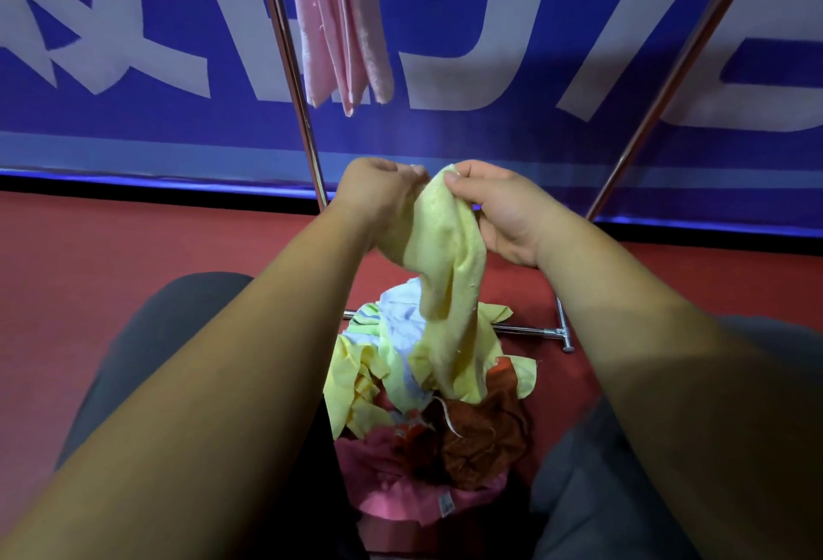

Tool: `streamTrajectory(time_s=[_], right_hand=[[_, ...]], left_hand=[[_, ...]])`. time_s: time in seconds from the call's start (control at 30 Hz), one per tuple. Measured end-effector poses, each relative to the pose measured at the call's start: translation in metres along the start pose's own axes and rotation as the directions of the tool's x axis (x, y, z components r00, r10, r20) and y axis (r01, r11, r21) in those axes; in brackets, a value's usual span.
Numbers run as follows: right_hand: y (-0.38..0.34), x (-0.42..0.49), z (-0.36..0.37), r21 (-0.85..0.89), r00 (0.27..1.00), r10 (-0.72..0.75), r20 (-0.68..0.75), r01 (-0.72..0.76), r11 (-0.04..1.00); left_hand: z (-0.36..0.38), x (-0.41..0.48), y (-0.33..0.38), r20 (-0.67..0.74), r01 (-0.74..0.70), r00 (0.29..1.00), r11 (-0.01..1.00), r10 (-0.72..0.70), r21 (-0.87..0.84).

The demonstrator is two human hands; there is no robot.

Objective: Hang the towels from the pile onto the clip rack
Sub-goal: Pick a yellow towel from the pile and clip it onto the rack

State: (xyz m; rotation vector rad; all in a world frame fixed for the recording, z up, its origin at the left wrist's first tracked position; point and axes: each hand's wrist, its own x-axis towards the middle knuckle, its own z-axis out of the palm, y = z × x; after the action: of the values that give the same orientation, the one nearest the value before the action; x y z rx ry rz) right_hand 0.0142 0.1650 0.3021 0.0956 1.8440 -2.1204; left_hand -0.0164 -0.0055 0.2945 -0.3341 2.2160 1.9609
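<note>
Above the pile (481, 439), you are pinching a yellow towel (445, 256) with left hand (378, 198) and right hand (499, 212), while only a pink towel (338, 25) is hanging.

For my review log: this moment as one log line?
phase: towel raised | left hand: pinches yellow towel | right hand: pinches yellow towel | pink towel: hangs above | pile: below hands

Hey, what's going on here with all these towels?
A person is hanging up towels. The left hand and the right hand both pinch the top of a yellow towel, held up over the pile of mixed towels on the red floor. A pink towel already hangs from above, beside the rack. The yellow one is not yet hung.
</note>
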Motion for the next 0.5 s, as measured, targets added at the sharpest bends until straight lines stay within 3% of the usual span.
streamTrajectory(time_s=[0.1,0.23,0.4,0.5], right_hand=[[0.002,0.006,-0.004,-0.052,0.991,-0.058,-0.119,0.052,0.997],[0.003,0.009,-0.007,-0.011,0.990,-0.014,-0.139,0.013,1.000],[0.002,0.013,-0.003,0.092,0.992,-0.035,-0.124,0.046,0.995],[0.002,0.015,-0.002,0.004,0.968,-0.083,-0.235,0.086,0.996]], left_hand=[[0.001,0.000,0.001,0.124,0.018,0.992,0.991,-0.001,-0.131],[-0.001,0.001,0.004,0.258,0.028,0.966,0.991,0.006,-0.129],[-0.003,0.001,0.009,0.248,0.011,0.969,0.992,0.021,-0.129],[-0.004,0.001,0.009,0.217,-0.041,0.975,0.999,0.045,-0.027]])
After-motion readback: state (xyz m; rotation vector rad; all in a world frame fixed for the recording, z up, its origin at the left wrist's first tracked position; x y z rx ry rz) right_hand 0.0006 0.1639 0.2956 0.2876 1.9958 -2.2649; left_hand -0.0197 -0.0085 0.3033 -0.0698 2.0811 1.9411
